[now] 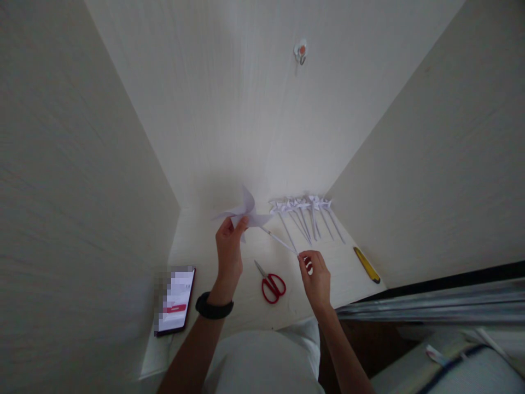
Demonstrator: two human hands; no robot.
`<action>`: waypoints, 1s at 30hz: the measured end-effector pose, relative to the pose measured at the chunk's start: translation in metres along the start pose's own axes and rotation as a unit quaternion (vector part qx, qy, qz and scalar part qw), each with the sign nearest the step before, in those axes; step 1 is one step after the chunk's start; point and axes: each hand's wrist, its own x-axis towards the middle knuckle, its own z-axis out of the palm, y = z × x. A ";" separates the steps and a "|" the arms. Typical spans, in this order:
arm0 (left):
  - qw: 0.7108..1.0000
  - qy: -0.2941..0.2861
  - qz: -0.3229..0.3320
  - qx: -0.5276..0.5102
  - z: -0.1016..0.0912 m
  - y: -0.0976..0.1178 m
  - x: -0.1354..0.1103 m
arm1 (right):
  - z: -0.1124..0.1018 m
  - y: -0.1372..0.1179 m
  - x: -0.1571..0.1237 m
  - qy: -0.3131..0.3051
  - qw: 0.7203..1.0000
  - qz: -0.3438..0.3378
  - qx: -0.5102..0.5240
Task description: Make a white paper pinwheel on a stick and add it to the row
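Between my hands, above the table, is a white paper pinwheel [247, 207] with a thin white stick [281, 241]. My left hand [230, 241] pinches the pinwheel head near its middle, thumb in front. The fingers of my right hand [315, 273] are closed on the lower end of the stick, which slants down to the right. Whether the stick is fastened to the head is hidden behind the paper. Below the stick, on the tabletop, lie scissors [270, 284] with red handles, touched by neither hand.
Several small paper pinwheels [301, 207] on sticks lie in a row against the back wall. A yellow utility knife [366, 264] rests by the right wall, a phone [177, 301] at the left edge. White walls enclose the table [254, 317]; a hook [301, 52] hangs on the back one.
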 end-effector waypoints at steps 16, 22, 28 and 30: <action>1.000 0.017 0.007 0.013 -0.003 -0.005 0.004 | 0.004 -0.001 0.000 -0.025 1.000 -0.006 0.009; 0.999 0.000 -0.002 0.033 -0.007 -0.011 0.007 | 0.009 0.001 -0.003 -0.031 0.999 0.001 0.014; 0.998 -0.020 -0.045 0.047 -0.008 -0.015 0.005 | 0.017 0.009 -0.007 -0.034 0.999 0.020 0.025; 0.996 -0.030 -0.062 0.049 -0.011 -0.018 0.005 | 0.022 0.016 -0.008 -0.032 0.999 0.032 0.026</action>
